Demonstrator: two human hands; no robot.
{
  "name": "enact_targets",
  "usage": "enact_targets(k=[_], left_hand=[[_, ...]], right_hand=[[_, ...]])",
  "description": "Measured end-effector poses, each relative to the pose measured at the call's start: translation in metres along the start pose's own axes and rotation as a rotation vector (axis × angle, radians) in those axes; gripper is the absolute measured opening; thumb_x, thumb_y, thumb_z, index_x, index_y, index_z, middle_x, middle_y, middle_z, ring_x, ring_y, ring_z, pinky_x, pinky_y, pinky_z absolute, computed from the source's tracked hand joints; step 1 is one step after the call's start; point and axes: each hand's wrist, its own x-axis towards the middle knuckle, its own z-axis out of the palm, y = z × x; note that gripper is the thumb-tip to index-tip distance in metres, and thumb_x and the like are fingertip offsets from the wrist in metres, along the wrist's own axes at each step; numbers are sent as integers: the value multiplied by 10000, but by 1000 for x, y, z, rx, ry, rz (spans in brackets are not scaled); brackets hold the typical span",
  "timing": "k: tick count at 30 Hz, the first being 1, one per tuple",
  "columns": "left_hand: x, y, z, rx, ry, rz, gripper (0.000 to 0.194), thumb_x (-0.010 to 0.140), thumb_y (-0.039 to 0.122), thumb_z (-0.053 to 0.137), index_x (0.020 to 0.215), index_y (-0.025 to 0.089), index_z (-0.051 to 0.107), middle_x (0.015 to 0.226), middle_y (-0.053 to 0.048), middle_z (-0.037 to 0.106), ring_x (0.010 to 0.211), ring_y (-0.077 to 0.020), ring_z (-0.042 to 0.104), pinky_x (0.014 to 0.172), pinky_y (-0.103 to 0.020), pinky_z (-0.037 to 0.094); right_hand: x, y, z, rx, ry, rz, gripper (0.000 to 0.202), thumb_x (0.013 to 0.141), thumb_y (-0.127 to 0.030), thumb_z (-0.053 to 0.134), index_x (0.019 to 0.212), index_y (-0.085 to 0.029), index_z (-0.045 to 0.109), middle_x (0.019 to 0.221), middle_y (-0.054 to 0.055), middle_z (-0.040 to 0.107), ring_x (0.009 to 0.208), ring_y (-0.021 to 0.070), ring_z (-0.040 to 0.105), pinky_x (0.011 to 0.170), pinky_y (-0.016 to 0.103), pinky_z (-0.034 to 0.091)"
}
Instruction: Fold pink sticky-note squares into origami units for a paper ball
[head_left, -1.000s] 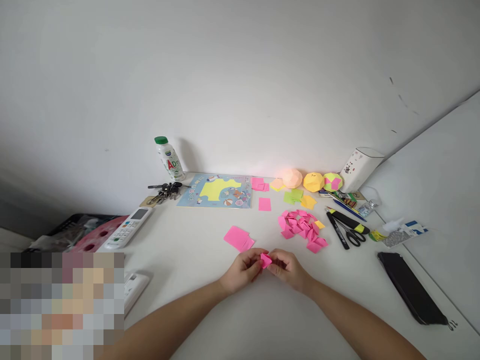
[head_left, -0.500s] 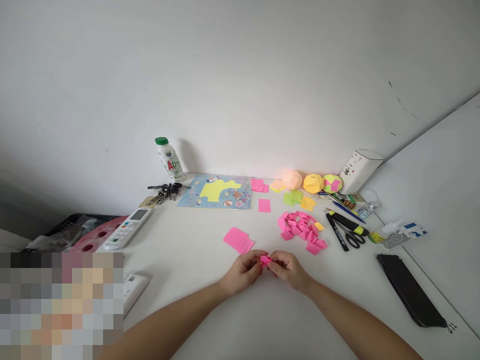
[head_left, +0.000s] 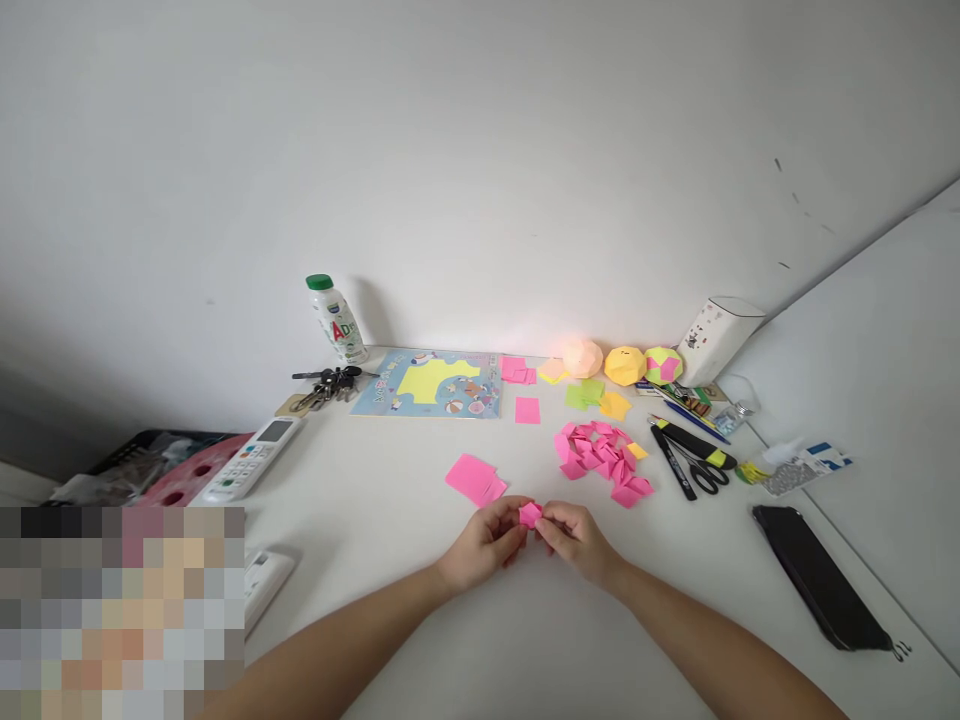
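Note:
A small folded piece of pink paper (head_left: 530,515) is held between both hands above the white table. My left hand (head_left: 486,543) pinches its left side, and my right hand (head_left: 576,540) grips its right side with thumb and fingers. Flat pink paper sheets (head_left: 474,479) lie just beyond my left hand. Past my right hand sits a heap of folded pink pieces (head_left: 596,452), with a small orange bit at its right edge. A single pink square (head_left: 527,410) rests farther back.
Against the wall stand a bottle (head_left: 337,322), three paper balls (head_left: 625,366) and a white container (head_left: 718,340). Scissors (head_left: 701,471), a cutter and pens lie at right, near a black pouch (head_left: 821,578). Keys (head_left: 328,386) and a remote (head_left: 253,458) are at left.
The pink piece between my fingers has turned slightly and shows more of its flat, several-sided face. Both hands have barely moved.

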Motion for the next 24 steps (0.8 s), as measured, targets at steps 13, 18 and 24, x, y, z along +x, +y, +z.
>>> enact_targets(k=[13, 18, 24], left_hand=[[0, 13, 5, 145, 45, -102, 238, 772, 379, 561, 815, 155, 495, 572, 21, 532, 487, -94, 482, 459, -211, 362], [2, 11, 7, 155, 68, -109, 302, 791, 450, 510, 743, 152, 515, 525, 35, 496, 445, -86, 445, 438, -215, 332], [2, 14, 7, 132, 71, -131, 326, 783, 478, 518, 730, 157, 499, 512, 39, 487, 442, -88, 441, 433, -215, 333]], right_hand=[[-1, -3, 3, 26, 109, 19, 338, 846, -416, 493, 619, -167, 463, 540, -43, 409, 460, 84, 393, 437, 208, 325], [-1, 1, 5, 36, 99, 3, 330, 845, -413, 502, 626, -169, 463, 554, -44, 399, 471, 85, 403, 444, 207, 345], [-1, 5, 4, 15, 80, -8, 325, 851, -415, 491, 647, -162, 488, 581, -35, 418, 486, 85, 413, 463, 210, 360]])
